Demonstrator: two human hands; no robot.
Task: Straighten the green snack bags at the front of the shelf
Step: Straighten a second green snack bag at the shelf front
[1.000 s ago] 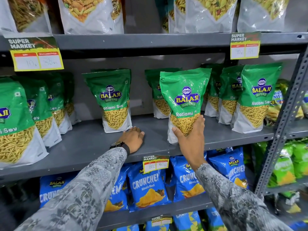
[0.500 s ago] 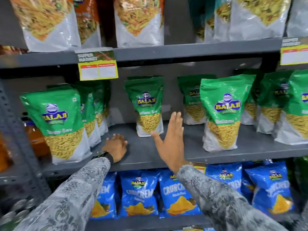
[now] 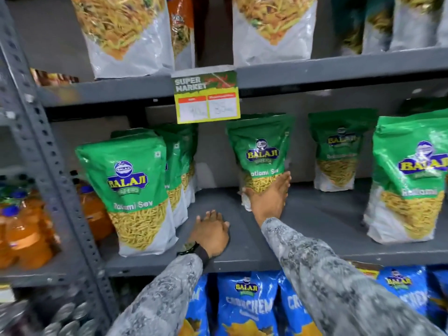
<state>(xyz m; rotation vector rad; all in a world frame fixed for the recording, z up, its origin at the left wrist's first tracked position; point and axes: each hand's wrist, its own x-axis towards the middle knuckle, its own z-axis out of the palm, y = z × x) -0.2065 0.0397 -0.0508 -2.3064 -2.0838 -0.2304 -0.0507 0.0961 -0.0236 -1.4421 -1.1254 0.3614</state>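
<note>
**Operator:** Green foil snack bags, status? Report the middle green bag point(image 3: 260, 158) first.

**Inspector:** It stands upright, set back on the grey metal shelf point(image 3: 315, 221). The right hand point(image 3: 268, 202) lies flat on its lower front, fingers extended; whether the thumb has closed round the left edge cannot be told.

**Operator:** Left hand?

**Inspector:** The left hand point(image 3: 212, 232) rests palm-down on the shelf, holding nothing.

**Operator:** Progress?

**Inspector:** Judged partial. The left front green bag point(image 3: 131, 190) and the right front green bag point(image 3: 409, 180) stand near the front edge, facing out. The middle bag and the rear green bag point(image 3: 338, 151) sit well behind that line and appear left to do.
</note>
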